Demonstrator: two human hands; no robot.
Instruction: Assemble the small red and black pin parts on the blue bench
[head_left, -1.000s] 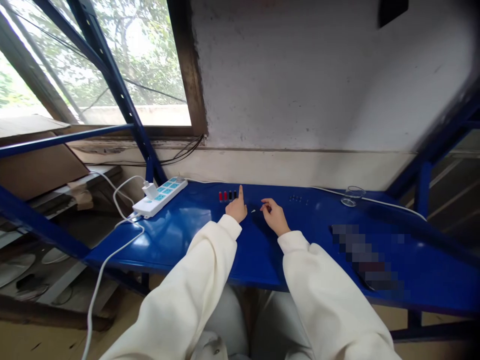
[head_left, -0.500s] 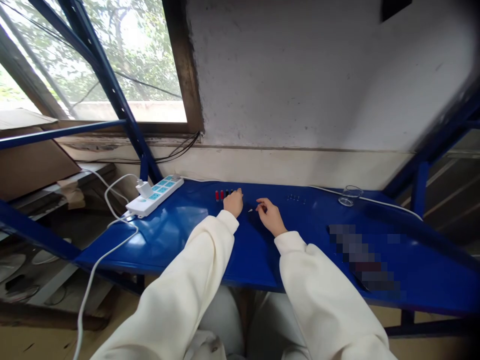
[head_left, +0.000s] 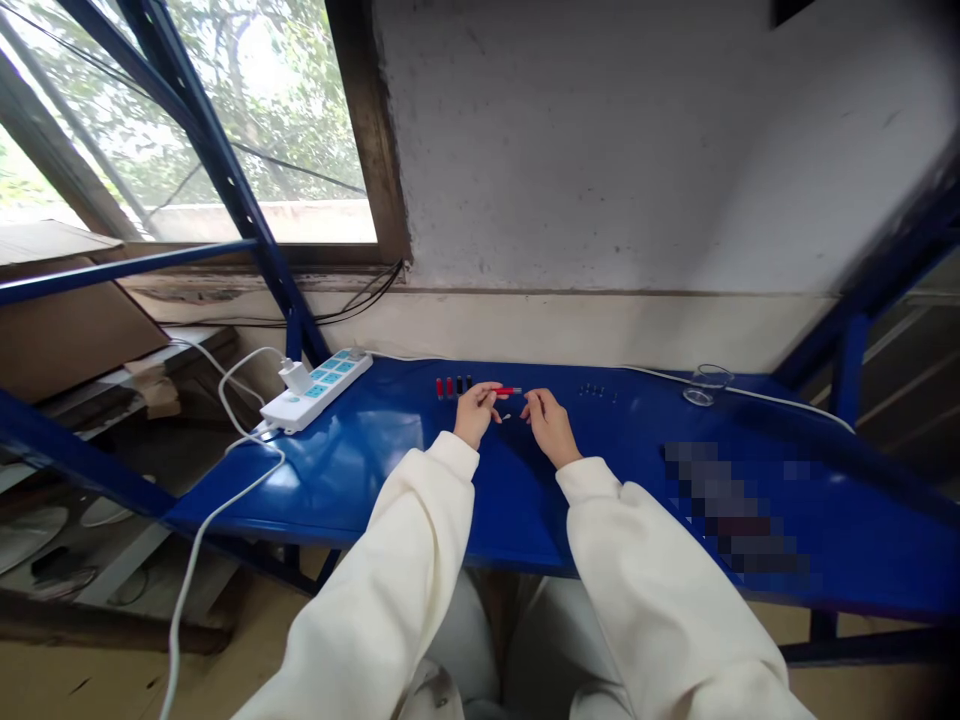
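My left hand [head_left: 472,412] is closed in a pinch around a slim red cylinder [head_left: 507,390] with a metallic tip that points right. Close to that tip is my right hand [head_left: 550,422], its fingers bent together; what they hold, if anything, is too small to make out. Below the red cylinder, between the hands, a tiny whitish piece [head_left: 507,416] shows above the blue table [head_left: 517,500]. Left of my left hand stands a row of small red cylinders [head_left: 445,387] and black cylinders [head_left: 464,383]. Several tiny metallic pieces [head_left: 591,389] are right of my right hand.
A white power strip [head_left: 319,390] with a plugged-in adapter lies at the left, its cable hanging over the table edge. Toward the back right stands a clear glass [head_left: 703,386]. A blurred-out dark object [head_left: 731,520] lies at the right. Blue frame posts rise at both sides.
My left hand has come away from the row of cylinders and now shows a red cylinder in its fingers. My right hand stays beside it, shifted slightly in view.
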